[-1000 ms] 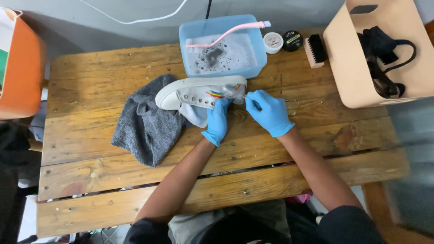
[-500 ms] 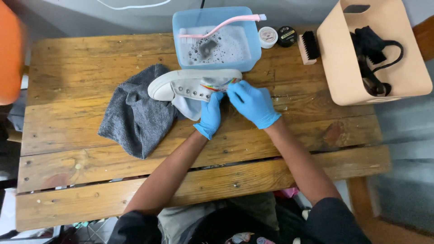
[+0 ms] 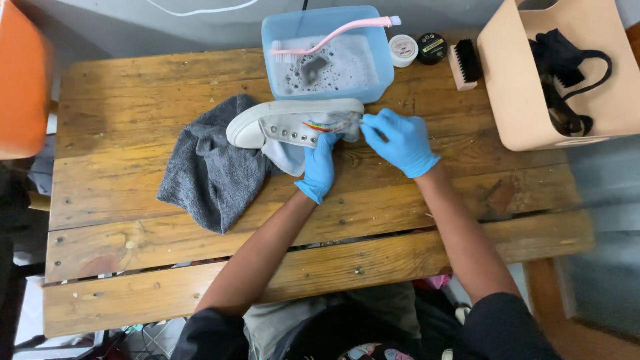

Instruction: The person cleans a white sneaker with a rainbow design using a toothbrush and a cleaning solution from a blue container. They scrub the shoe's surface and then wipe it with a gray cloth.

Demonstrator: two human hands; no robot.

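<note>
Nearest the camera, two bare forearms reach up from the lap over a worn wooden plank table (image 3: 133, 267). The left hand (image 3: 319, 167), in a blue glove, lies under and against the side of a white sneaker (image 3: 293, 123), its fingers held together and curled up into the shoe's opening near the coloured stripe on the side. The right hand (image 3: 400, 140), also in a blue glove, sits just beside the heel end of the sneaker; its thumb and forefinger are pinched together at the heel edge, the other fingers folded in. What lies between the pinching fingertips is too small to tell.

The sneaker lies on its side in the middle of the table, toe to the left, its toe end resting on a crumpled grey towel (image 3: 210, 170) that spreads down and to the left.

Beyond the shoe stands a blue plastic tub (image 3: 383, 60) of soapy water, with a pink toothbrush (image 3: 333, 37) laid across its rim. To the right of the tub sit a small white tin (image 3: 403, 50), a small black tin (image 3: 432, 48) and a wooden brush (image 3: 465, 63) with black bristles. Further right is a tan box (image 3: 513, 80) holding black straps (image 3: 567, 73). An orange object (image 3: 23, 80) stands at the far left edge.
</note>
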